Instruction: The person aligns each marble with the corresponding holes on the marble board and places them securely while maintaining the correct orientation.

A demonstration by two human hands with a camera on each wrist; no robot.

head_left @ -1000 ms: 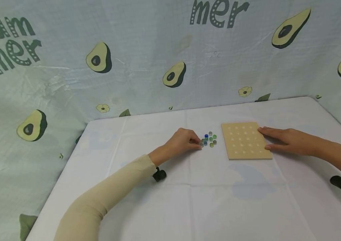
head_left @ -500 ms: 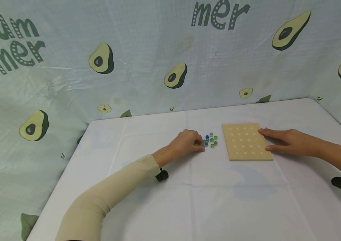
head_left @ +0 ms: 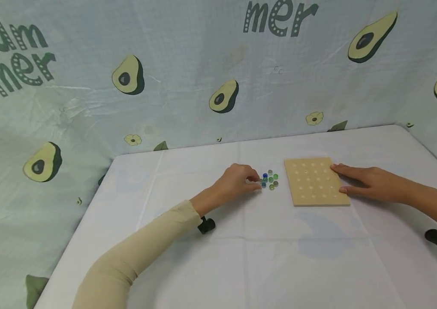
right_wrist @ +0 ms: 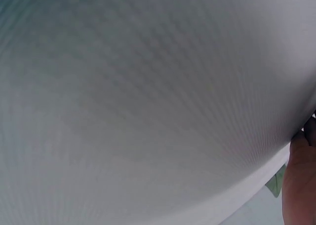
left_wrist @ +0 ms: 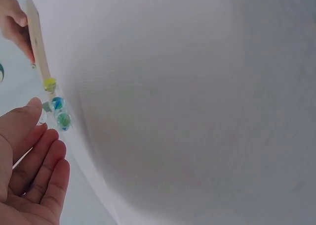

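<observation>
Left of centre on the white table [head_left: 280, 266], a person's left hand [head_left: 233, 182] reaches in at the left side of a loose cluster of small glass marbles [head_left: 270, 180], clear, green and blue among them. Its thumb and forefinger stand close together, a narrow gap between the tips, and the left wrist view shows a clear marble [left_wrist: 43, 117] in that gap, apparently pinched, though how firm the grip is cannot be told. Its other fingers are bent and spread slightly behind.

Just right of the cluster, well apart from the left hand, lies a square tan board [head_left: 311, 182] flat on the table, with rows of pale spots that look like shallow dimples. The right hand [head_left: 370, 182] touches its right edge, forefinger toward the far corner and thumb nearer, the two well spread and not wrapped round it; its remaining fingers are mostly hidden.

To handle the marble well, the pinch should sit at its widest part with only light pressure, since smooth glass would slip or roll. Lifting straight up would avoid knocking the neighbouring marbles, while the right hand keeps the board steady.
</observation>
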